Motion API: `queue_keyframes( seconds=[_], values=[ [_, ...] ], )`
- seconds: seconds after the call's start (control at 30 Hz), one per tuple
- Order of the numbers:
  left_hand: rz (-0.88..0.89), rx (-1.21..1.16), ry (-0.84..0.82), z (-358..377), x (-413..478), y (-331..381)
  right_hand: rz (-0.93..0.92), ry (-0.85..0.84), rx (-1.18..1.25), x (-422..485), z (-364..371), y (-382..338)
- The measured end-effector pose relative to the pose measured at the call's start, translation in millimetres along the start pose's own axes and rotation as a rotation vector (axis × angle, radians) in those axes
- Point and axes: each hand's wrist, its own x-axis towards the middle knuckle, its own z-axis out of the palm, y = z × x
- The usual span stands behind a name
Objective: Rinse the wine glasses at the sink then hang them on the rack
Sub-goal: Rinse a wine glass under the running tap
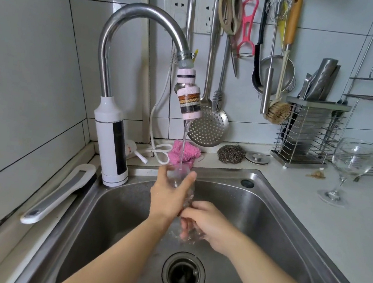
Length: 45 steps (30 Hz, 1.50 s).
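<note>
Hiding most of the wine glass (177,178), left grip (167,198) and right grip (209,223) clasp it.

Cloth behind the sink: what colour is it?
Pink. The cloth shows best in the head view, behind the water stream.

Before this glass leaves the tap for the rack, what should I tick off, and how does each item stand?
1. Water stream falls into the held wine glass: ok.
2. Left hand grips its bowl: ok.
3. Right hand holds its lower end: ok.
4. Inside fully rinsed: cannot tell.
5. Second wine glass hung: not ok, it stands upright on the counter.
6. Free place on the rack: cannot tell.
</note>
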Motion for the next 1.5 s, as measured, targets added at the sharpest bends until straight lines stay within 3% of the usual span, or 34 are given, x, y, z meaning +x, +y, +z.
queue_keyframes(
  seconds=[0.1,0.27,0.5,0.67,0.73,0.8,0.87,0.93,1.03,1.1,1.17,1.27,1.33,1.4,1.5],
  values=[
    [-0.064,0.053,0.023,-0.7,1.4,-1.0,0.006,0.028,-0.08,2.4,2.6,5.6],
    [0.004,0.043,-0.144,-4.4,0.8,-2.2,0.097,-0.082,0.14,4.5,-1.2,2.5],
    [-0.105,0.008,0.065,-5.0,5.5,-1.7,0.074,-0.036,-0.013,3.9,9.7,5.6],
    [0.032,0.045,-0.131,-3.2,2.0,-3.9,0.047,-0.008,0.104,4.6,3.3,1.7],
    [-0.041,-0.123,-0.169,-0.2,1.0,-1.7,0.077,-0.009,0.18,3.1,-1.4,-1.7],
    [-0.232,-0.346,-0.146,-1.2,3.9,-2.0,0.121,-0.022,0.215,1.9,-4.0,-2.5],
    [-0.349,-0.383,-0.075,-4.0,7.7,-3.8,0.144,-0.048,0.233,1.9,-3.9,-2.5],
    [-0.31,-0.291,-0.06,-5.6,7.0,-3.8,0.147,-0.056,0.228,3.4,-2.4,-1.6],
    [-0.03,-0.037,-0.128,-4.5,1.3,-5.1,0.136,-0.058,0.224,4.3,-1.0,-0.3],
    [0.053,0.082,-0.125,0.7,1.2,-6.6,0.138,-0.052,0.237,4.4,-3.7,0.4],
    [-0.03,-0.023,-0.06,1.9,0.9,-3.2,0.143,-0.06,0.231,3.0,-5.8,0.5],
    [-0.304,-0.249,0.04,-1.9,3.6,-3.4,0.161,-0.087,0.232,1.3,-3.8,0.0],
    [-0.243,-0.271,-0.042,-3.9,2.4,-5.8,0.164,-0.096,0.265,0.7,-1.3,-0.8],
    [-0.139,-0.141,-0.122,-3.3,0.7,-8.2,0.157,-0.1,0.342,0.6,-0.2,-2.4],
    [-0.053,-0.035,-0.036,1.3,0.2,-4.4,0.139,-0.11,0.408,2.3,-4.0,-3.2]
  ],
)
